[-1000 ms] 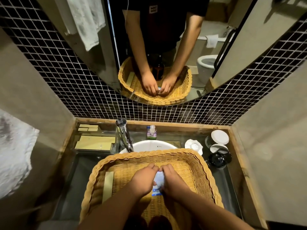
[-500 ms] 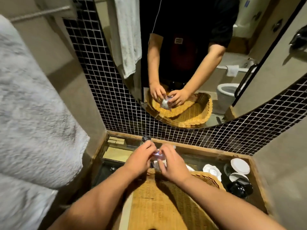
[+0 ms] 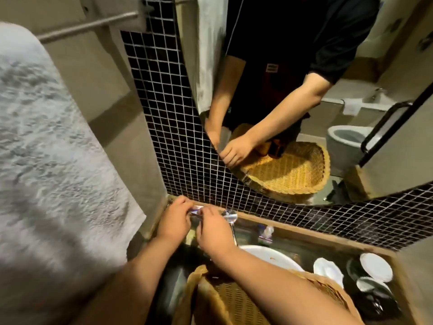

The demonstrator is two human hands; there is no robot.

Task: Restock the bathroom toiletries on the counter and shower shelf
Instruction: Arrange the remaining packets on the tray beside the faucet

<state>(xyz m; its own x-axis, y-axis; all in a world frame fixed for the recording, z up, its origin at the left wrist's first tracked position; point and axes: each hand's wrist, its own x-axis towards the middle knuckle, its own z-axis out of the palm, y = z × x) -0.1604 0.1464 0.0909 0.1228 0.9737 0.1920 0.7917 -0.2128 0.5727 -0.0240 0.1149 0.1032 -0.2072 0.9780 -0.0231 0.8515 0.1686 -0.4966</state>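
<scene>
Woven wicker basket [image 3: 236,301]: tan, oval, raised braided rim, flat close-woven floor; nearest the viewer, resting over the white ceramic basin [image 3: 269,254].

Left hand [image 3: 173,222] and right hand [image 3: 212,231]: bare, forearms extended over the basket toward the counter's back left corner. Fingertips of both are pinched together on a small toiletry packet [image 3: 196,210], glossy white-and-blue wrapper, held between them above the counter, close to the tiled wall. Its contents cannot be told.

Counter [image 3: 311,233]: recessed dark glossy surface in a wooden frame. Chrome faucet [image 3: 230,219], cylindrical, just right of the hands. Small packet or bottle [image 3: 266,233] behind the basin, blurred. To the right: white scalloped dish [image 3: 328,270], round white lids [image 3: 376,266] on dark cups, glossy black vessel [image 3: 377,301].

White towel [image 3: 46,160]: thick looped terry, hanging at left below a metal rail [image 3: 86,25].

Back wall [image 3: 164,113]: small square black mosaic tiles, pale grout. Round-edged mirror [image 3: 304,90] above, reflecting the person's arms, the basket and a toilet.
</scene>
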